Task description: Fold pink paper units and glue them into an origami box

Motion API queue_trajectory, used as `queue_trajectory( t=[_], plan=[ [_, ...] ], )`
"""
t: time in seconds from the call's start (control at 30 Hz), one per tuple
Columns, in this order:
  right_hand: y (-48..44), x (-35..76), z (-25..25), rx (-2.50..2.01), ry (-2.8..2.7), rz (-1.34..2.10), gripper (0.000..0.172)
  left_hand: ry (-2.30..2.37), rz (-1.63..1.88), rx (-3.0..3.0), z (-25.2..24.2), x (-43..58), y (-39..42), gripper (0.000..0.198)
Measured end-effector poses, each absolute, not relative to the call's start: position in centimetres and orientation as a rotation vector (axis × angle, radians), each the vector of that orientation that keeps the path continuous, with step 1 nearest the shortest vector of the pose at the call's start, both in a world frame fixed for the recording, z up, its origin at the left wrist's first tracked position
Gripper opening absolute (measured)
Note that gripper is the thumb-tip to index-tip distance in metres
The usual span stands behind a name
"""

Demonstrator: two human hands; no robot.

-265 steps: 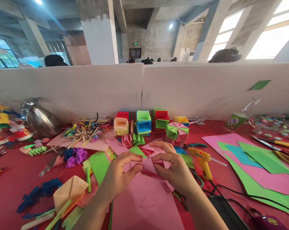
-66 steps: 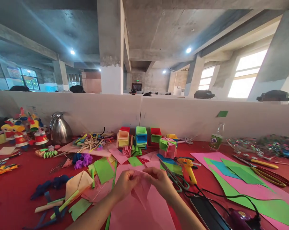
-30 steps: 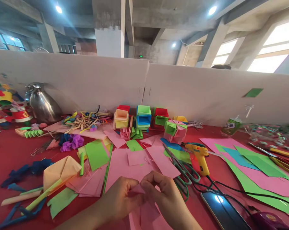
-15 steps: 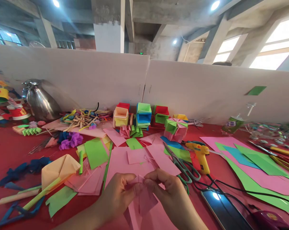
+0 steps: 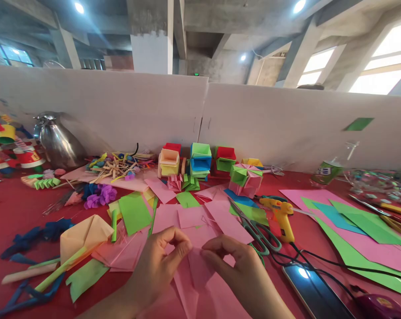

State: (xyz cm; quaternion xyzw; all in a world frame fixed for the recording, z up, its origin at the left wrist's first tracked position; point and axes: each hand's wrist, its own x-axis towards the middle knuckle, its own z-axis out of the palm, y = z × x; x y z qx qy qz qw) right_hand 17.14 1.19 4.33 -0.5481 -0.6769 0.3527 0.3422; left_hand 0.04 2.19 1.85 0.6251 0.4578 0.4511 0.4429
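Observation:
A piece of folded pink paper (image 5: 200,268) hangs between my hands, above the pink sheets on the table. My right hand (image 5: 238,266) pinches its upper right edge between thumb and forefinger. The thumb and forefinger of my left hand (image 5: 165,261) are pressed together at the paper's upper left edge. Under and behind the hands lie a large pink sheet (image 5: 163,215) and smaller pink pieces (image 5: 225,217). The paper's lower part blends into the pink beneath it, so its full outline is hard to make out.
Scissors (image 5: 258,232) and a yellow glue gun (image 5: 282,217) with a black cable lie right of my hands, above a phone (image 5: 315,290). Folded paper boxes (image 5: 200,164) stand at the back. A steel jug (image 5: 59,141) is far left; coloured sheets (image 5: 356,239) lie right.
My hands have moved apart, the left one shifting slightly left and up. The pink paper between them has spread or turned, and its folded flap looks different.

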Motion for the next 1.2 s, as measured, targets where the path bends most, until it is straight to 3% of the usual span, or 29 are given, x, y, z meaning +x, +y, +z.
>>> queue_trajectory(
  t=[0.2,0.37,0.57,0.8,0.93,1.03,1.1,1.2],
  plan=[
    [0.9,17.2,4.8,-1.323,-1.702,0.855,0.016,1.116,1.157,1.553,1.7,0.2,2.0,0.025],
    [1.1,17.9,5.1,-1.116,-1.745,0.625,0.014,1.082,1.347,1.889,1.4,0.0,1.9,0.004],
    [1.4,18.7,5.3,-0.790,-2.003,0.133,0.013,0.878,1.694,2.282,1.8,-0.8,2.2,0.017],
    [1.2,17.8,4.6,-0.762,-2.110,-0.072,0.013,0.892,1.818,2.465,2.1,-1.0,1.8,0.024],
    [1.0,17.5,4.7,-0.762,-2.028,-0.247,0.020,0.966,1.684,1.958,1.2,0.0,1.1,0.009],
    [0.9,17.6,4.8,-0.780,-1.986,-0.355,0.024,0.916,1.343,1.462,1.0,0.8,0.8,0.048],
    [0.9,17.5,4.6,-0.773,-2.009,-0.384,0.026,0.852,1.124,1.271,1.1,1.2,0.9,0.053],
    [1.0,17.5,4.2,-0.805,-2.047,-0.365,0.026,0.802,0.990,1.087,1.3,1.4,1.4,0.044]
  ],
)
